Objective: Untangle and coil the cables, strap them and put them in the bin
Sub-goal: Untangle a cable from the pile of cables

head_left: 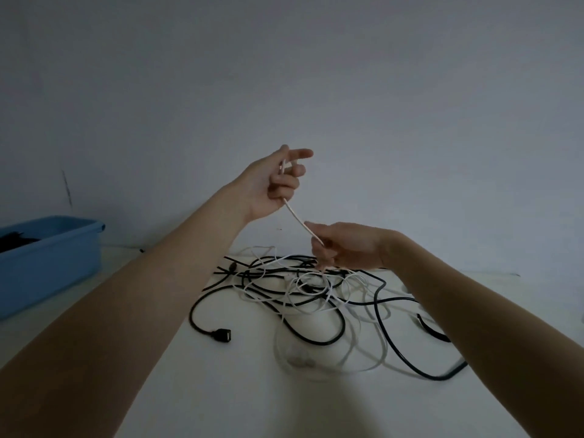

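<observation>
A white cable (295,216) runs taut between my two hands above the table. My left hand (275,184) is raised and grips the cable's end, with the fingers curled round it and the forefinger sticking out. Lower and to the right, my right hand (344,248) pinches the same cable just above the heap. Under the hands lies a tangle of black and white cables (300,289) on the white table (221,390). A black cable with a USB socket (221,336) trails out at the heap's left. The blue bin (47,260) stands at the far left.
Something dark lies inside the bin (15,240). A black strap-like piece (431,330) lies on the table to the right, partly hidden by my right forearm. A plain wall rises behind the table.
</observation>
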Motion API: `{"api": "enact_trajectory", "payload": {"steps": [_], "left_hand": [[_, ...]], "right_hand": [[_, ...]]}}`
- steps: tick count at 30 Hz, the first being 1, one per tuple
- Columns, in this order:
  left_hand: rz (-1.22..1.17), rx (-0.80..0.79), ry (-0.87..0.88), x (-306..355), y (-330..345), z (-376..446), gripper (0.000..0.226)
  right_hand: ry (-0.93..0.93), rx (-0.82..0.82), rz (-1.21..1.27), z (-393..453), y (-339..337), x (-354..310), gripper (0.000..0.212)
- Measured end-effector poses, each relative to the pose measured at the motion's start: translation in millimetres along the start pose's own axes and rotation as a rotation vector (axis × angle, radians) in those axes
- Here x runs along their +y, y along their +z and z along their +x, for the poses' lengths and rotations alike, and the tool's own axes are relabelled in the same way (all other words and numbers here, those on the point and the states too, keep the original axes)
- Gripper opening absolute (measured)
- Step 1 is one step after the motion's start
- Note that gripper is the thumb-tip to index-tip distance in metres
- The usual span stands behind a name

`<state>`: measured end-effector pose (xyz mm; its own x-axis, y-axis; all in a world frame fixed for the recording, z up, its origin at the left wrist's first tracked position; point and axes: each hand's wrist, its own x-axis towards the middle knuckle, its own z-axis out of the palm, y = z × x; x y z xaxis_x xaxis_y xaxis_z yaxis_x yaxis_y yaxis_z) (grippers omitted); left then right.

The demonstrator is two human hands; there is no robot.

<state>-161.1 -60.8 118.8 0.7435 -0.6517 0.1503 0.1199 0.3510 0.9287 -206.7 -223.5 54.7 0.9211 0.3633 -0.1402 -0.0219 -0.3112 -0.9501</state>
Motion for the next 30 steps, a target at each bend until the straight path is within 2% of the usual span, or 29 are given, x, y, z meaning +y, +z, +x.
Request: {"api": "enact_trajectory", "payload": {"steps": [4,6,8,10,13,15,17,19,21,24,26,30], "left_hand": [[0.359,-0.123,-0.240,6.2,-7.1,-18.3,0.034],[0.541,-0.148,-0.362,0.8,-8.4,-25.2,0.037],[0.593,-0.143,-0.460,-6.7,-12.5,-29.7,0.039],[0.591,-0.151,-0.510,-15.2,-18.7,-31.8,0.040],[0.503,-0.128,-0.526,-27.5,-27.9,-30.1,0.038],[0.427,-0.050,-0.514,-31.8,-33.3,-26.7,0.039],[0.389,0.054,-0.490,-34.4,-40.3,-23.7,0.040],[0.416,0.160,-0.479,-35.1,-52.0,-22.7,0.040],[0.451,0.222,-0.489,-35.8,-62.7,-23.4,0.035],[0.452,0.239,-0.520,-39.2,-64.9,-20.6,0.035],[0.439,0.250,-0.508,-43.5,-56.7,-15.8,0.040],[0.169,0.326,-0.375,-50.2,-43.7,-5.4,0.041]], "right_hand": [[0.153,0.352,-0.728,12.4,-16.0,-10.9,0.051],[0.151,0.498,-0.877,17.6,-26.2,-21.6,0.040],[0.094,0.611,-0.840,18.3,-31.7,-36.3,0.020],[0.035,0.627,-0.626,14.4,-35.7,-50.9,0.027],[0.031,0.413,-0.154,5.0,-42.7,-65.9,0.029],[0.032,0.311,-0.019,1.1,-45.8,-68.0,0.021],[0.038,0.359,-0.028,-2.3,-47.7,-67.8,0.014],[0.084,0.568,-0.222,-7.4,-51.0,-68.1,0.011],[0.109,0.788,-0.359,-11.1,-57.1,-68.4,0.016],[0.065,0.938,-0.383,-5.5,-50.3,-72.2,0.021],[0.024,0.926,-0.407,4.6,-34.8,-74.7,0.028],[-0.087,0.644,-0.298,15.1,-1.6,-77.4,0.034]]}}
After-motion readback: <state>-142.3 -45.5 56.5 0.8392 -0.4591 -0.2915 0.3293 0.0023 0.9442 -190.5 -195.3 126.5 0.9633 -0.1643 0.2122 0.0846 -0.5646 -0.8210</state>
